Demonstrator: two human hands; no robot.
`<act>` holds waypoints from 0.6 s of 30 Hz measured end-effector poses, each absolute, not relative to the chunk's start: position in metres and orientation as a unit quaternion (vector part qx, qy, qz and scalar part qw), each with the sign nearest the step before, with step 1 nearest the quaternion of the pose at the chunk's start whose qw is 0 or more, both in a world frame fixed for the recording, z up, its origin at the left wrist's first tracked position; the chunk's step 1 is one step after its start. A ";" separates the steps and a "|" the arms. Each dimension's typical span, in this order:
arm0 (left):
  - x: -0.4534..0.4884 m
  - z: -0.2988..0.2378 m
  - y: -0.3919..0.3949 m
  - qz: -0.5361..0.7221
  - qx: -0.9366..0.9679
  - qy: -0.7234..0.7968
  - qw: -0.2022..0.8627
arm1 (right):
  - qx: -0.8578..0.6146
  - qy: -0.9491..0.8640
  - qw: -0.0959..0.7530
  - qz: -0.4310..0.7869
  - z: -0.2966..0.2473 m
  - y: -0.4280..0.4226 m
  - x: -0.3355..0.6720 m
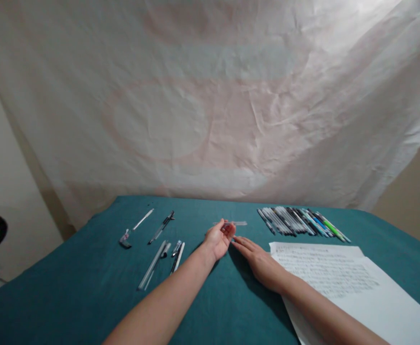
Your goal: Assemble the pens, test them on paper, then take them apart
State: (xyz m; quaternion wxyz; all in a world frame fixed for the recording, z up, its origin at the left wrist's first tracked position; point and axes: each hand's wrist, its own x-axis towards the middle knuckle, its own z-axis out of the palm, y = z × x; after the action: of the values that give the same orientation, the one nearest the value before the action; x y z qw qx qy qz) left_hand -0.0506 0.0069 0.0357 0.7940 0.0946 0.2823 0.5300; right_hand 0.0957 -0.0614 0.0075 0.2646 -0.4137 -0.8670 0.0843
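My left hand (pixel 220 240) is turned partly palm up above the cloth near the middle of the table. Its thumb and fingers close on a thin, clear pen tube (pixel 240 223), which lies crosswise and sticks out to the right. Whether there is ink inside cannot be made out. Just to the right, my right hand (pixel 259 261) is palm down with its fingers stretched out, holding nothing. Its fingertips come close to my left hand; I cannot tell whether they touch.
A row of several pens (pixel 296 221) lies at the back right, beyond handwritten paper sheets (pixel 325 268). On the left are a dark pen (pixel 162 227), a white stick-like piece (pixel 143 219), a small crumpled item (pixel 125 238) and clear tubes (pixel 151 266). A green cloth (pixel 98 278) covers the table.
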 end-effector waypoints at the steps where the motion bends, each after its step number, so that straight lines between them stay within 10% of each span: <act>1: -0.050 0.035 0.006 0.532 0.099 0.280 0.793 | -0.414 -0.869 0.257 0.088 0.008 -0.062 0.095; 18: -0.044 0.015 0.002 0.548 0.200 0.248 0.773 | -0.453 -0.829 0.319 0.073 0.013 -0.067 0.096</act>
State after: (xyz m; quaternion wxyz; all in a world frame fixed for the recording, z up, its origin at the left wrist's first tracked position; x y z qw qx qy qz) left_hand -0.0438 0.0016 0.0147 0.7733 0.2002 0.2483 0.5479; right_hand 0.0956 -0.0673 0.0133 0.3193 -0.4529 -0.8292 0.0727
